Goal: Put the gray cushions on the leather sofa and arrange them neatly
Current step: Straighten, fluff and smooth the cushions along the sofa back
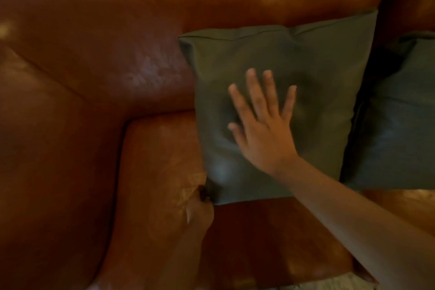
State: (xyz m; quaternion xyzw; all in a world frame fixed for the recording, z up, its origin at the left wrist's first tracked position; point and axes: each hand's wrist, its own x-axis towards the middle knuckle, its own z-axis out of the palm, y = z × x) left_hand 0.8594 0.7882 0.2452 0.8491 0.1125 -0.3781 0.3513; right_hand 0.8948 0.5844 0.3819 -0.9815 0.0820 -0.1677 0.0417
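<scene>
A gray cushion (317,73) leans upright against the backrest of the brown leather sofa (94,59), its lower edge on the seat. My right hand (261,125) lies flat on its front with fingers spread, pressing a dent into the fabric. My left hand (200,209) pinches the cushion's lower left corner at the seat. A second gray cushion (397,125) stands just to the right, partly cut off by the frame edge and touching the first one.
The sofa's left armrest (47,160) curves along the left side. Bare seat leather (160,160) lies left of the cushions. A strip of pale rug (341,283) shows below the seat's front edge.
</scene>
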